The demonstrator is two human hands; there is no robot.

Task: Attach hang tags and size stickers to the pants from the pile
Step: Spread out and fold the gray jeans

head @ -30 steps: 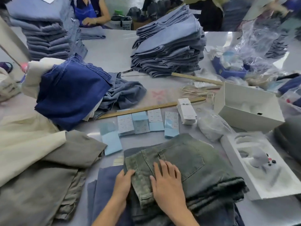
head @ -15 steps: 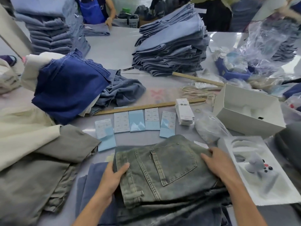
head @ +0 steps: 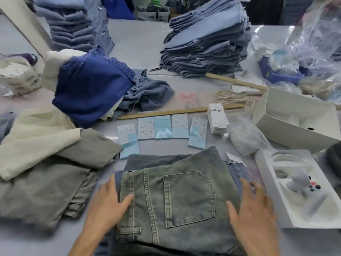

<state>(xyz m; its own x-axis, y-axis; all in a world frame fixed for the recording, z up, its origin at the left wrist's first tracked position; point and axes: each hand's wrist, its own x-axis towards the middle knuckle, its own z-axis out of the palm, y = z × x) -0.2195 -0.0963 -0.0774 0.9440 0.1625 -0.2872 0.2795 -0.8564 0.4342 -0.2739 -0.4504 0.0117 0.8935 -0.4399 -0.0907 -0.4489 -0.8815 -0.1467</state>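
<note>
Evidently squaring it for tagging, the left hand and right hand lie spread flat on the folded jeans topping the near pile; sticker sheets and hang tags wait just beyond — within reach.

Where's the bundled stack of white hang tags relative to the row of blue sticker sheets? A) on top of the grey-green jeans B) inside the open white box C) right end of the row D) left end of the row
C: the hang tag stack stands on the table just past the rightmost of the sticker sheets, short of the white box.
</note>
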